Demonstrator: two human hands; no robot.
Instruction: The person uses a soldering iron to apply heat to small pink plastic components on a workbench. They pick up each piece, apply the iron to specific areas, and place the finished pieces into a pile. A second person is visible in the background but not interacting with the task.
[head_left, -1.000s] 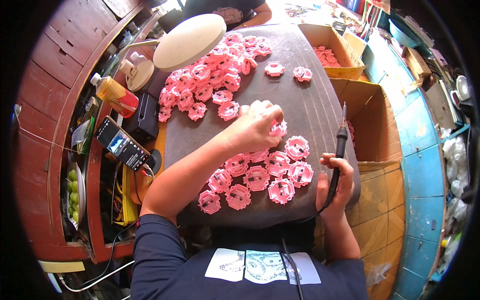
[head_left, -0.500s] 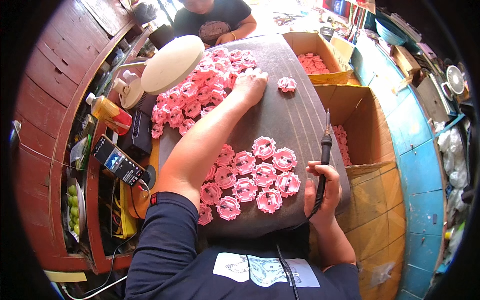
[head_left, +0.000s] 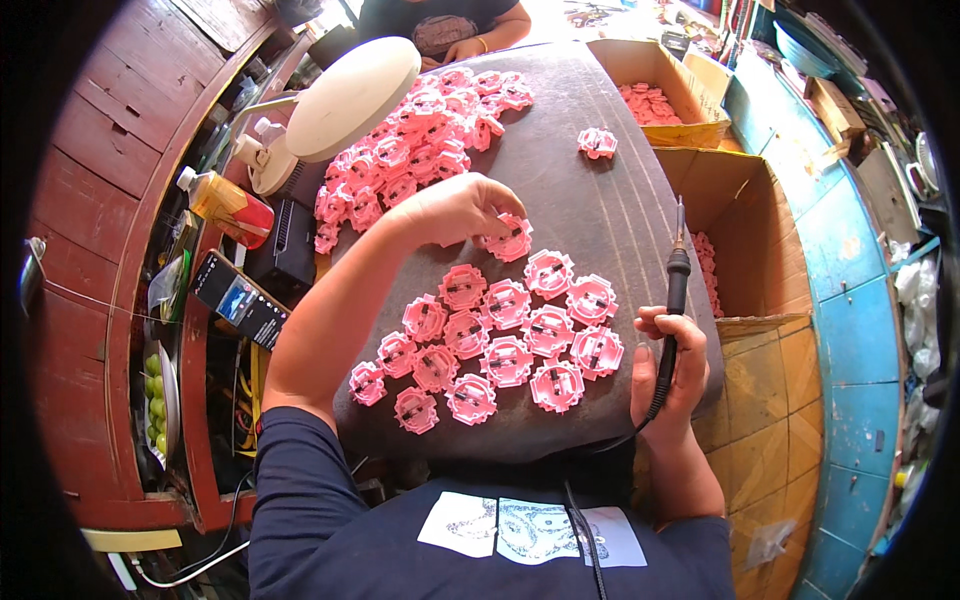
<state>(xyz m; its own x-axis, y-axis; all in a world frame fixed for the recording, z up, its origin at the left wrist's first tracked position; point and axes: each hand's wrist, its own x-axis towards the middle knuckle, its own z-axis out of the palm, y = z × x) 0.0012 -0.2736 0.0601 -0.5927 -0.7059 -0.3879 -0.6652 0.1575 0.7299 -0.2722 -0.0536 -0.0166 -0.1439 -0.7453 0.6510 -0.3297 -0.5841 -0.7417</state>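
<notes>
Pinched in the fingers of my left hand (head_left: 462, 208) is a pink plastic part (head_left: 509, 240) with a small dark piece across its middle. It is at the far edge of several matching pink parts (head_left: 507, 303) laid in loose rows on the dark tabletop (head_left: 560, 110). Beyond that hand lies a heap of the same parts (head_left: 410, 150), partly hidden under a lamp head. My right hand (head_left: 676, 372) grips a black soldering iron (head_left: 679, 280) at the table's right edge, its metal tip pointing up and away. One single pink part (head_left: 597, 143) lies apart at the far right.
A white lamp (head_left: 353, 98) overhangs the heap. At the left stand a drink bottle (head_left: 228, 207) and a lit phone (head_left: 240, 300). Cardboard boxes (head_left: 740, 230) holding pink parts line the right side. Another person (head_left: 445, 30) sits at the far end.
My left hand has come back from the heap toward the laid-out rows, now with a pink part in its fingers. The right hand still holds the soldering iron. The whole view has shifted slightly.
</notes>
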